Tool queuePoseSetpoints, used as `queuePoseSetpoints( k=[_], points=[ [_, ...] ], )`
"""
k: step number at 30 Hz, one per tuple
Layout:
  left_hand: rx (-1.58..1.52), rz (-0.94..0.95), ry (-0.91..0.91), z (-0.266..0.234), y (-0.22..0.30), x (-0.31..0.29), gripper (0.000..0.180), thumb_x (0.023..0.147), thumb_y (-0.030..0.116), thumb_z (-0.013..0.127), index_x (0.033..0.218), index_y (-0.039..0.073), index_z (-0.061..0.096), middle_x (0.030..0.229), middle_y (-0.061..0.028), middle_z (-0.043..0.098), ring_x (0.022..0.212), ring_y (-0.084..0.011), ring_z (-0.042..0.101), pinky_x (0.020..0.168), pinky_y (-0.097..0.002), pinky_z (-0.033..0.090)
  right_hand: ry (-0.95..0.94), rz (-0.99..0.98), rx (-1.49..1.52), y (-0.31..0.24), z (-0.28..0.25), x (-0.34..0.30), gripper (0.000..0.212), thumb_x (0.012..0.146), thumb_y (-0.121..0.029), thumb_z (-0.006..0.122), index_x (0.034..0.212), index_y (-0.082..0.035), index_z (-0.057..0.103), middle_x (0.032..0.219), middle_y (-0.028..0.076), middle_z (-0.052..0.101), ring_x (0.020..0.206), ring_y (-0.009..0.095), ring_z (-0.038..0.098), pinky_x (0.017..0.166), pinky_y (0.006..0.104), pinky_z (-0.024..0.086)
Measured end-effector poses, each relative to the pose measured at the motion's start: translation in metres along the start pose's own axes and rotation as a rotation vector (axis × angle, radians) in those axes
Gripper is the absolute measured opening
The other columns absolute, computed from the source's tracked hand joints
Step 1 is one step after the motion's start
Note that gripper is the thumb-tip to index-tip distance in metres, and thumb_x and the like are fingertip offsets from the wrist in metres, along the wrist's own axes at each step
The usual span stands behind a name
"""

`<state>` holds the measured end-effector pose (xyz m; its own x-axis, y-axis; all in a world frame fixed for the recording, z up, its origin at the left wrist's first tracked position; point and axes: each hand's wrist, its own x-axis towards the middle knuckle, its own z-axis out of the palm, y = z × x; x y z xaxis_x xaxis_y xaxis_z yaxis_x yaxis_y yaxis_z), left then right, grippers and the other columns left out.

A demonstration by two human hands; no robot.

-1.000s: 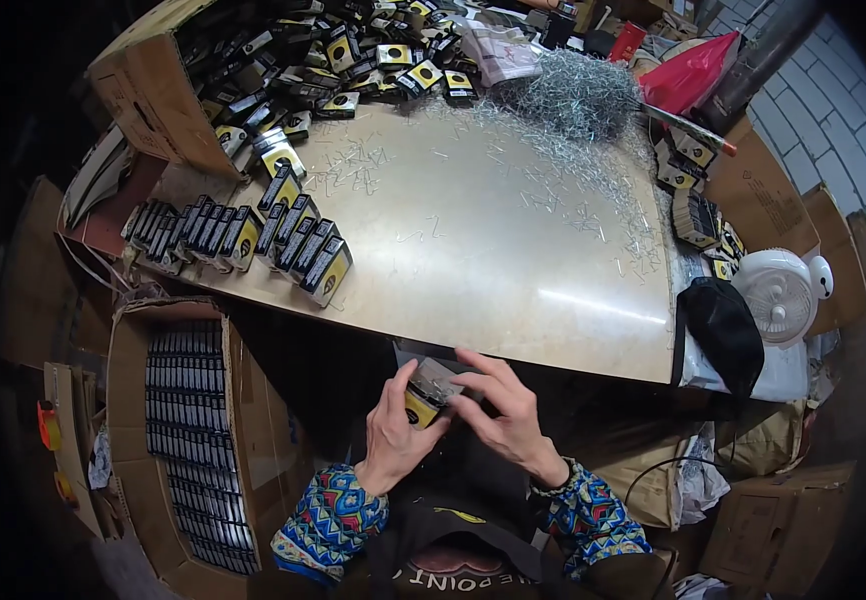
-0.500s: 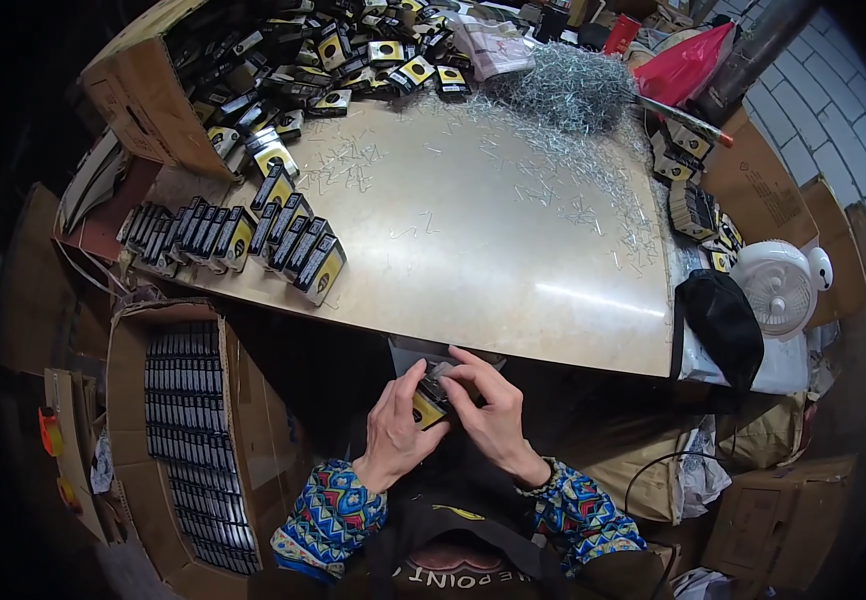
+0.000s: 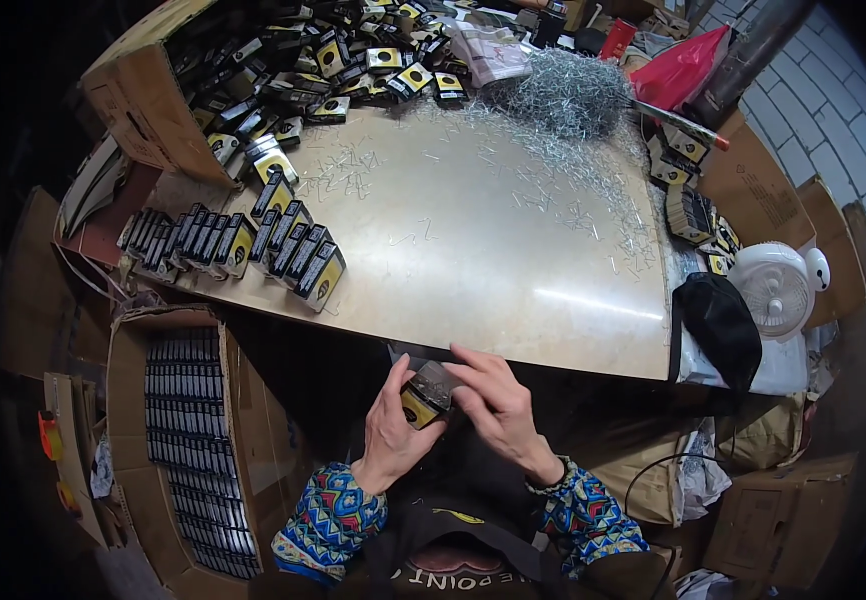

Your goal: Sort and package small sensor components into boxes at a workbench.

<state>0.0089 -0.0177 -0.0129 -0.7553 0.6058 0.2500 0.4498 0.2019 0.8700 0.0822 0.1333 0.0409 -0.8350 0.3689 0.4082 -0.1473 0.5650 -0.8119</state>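
Observation:
Just below the table's near edge, my left hand (image 3: pixel 394 432) grips a small black-and-yellow box (image 3: pixel 416 408) between thumb and fingers. A greyish, see-through packet (image 3: pixel 435 380) shows at the box's upper end, with what look like small metal pieces in it; how far it sits inside the box I cannot tell. My right hand (image 3: pixel 498 402) has its thumb and a finger closed at the packet's right edge, while its forefinger reaches out above. Rows of similar boxes (image 3: pixel 321 275) stand upright on the left of the table.
A heap of loose boxes (image 3: pixel 333 60) covers the far left. Thin metal pins (image 3: pixel 573 95) are piled at the far right and scattered over the tabletop (image 3: pixel 493 270). A carton of packed boxes (image 3: pixel 188 400) stands at lower left. At right are a white fan (image 3: pixel 775 290) and a black cloth (image 3: pixel 718 325).
My right hand has shifted slightly right and down, uncovering more of the grey packet. My left hand still holds the box, which now shows more of its face.

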Motion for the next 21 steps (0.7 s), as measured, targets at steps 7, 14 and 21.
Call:
queuePoseSetpoints(
  k=[7, 14, 21],
  points=[
    [0.039, 0.007, -0.002, -0.001, 0.004, 0.006, 0.096, 0.067, 0.008, 0.084, 0.143, 0.004, 0.026, 0.115, -0.0195, 0.060, 0.100, -0.0331, 0.065, 0.085, -0.0376, 0.053, 0.017, 0.322, 0.470, 0.009, -0.007, -0.007, 0.019, 0.089, -0.006, 0.064, 0.106, 0.001, 0.069, 0.116, 0.017, 0.067, 0.104, 0.025, 0.064, 0.089, 0.0334, 0.050],
    [0.034, -0.015, -0.009, 0.000, 0.005, 0.007, 0.093, 0.069, 0.007, 0.083, 0.143, 0.005, 0.028, 0.117, -0.0202, 0.060, 0.102, -0.0328, 0.065, 0.085, -0.0372, 0.054, -0.148, -0.040, 0.208, 0.009, -0.009, -0.002, 0.017, 0.088, -0.008, 0.066, 0.102, 0.001, 0.071, 0.115, 0.018, 0.067, 0.107, 0.030, 0.062, 0.089, 0.0357, 0.050],
    [-0.066, -0.042, -0.011, -0.002, 0.008, 0.008, 0.092, 0.071, 0.015, 0.083, 0.144, 0.004, 0.027, 0.120, -0.0251, 0.058, 0.105, -0.0407, 0.062, 0.087, -0.0424, 0.053, -0.150, -0.099, -0.174, -0.003, 0.001, -0.005, 0.023, 0.083, -0.010, 0.071, 0.104, -0.001, 0.070, 0.121, 0.019, 0.063, 0.111, 0.033, 0.060, 0.091, 0.0377, 0.050]
  ],
)
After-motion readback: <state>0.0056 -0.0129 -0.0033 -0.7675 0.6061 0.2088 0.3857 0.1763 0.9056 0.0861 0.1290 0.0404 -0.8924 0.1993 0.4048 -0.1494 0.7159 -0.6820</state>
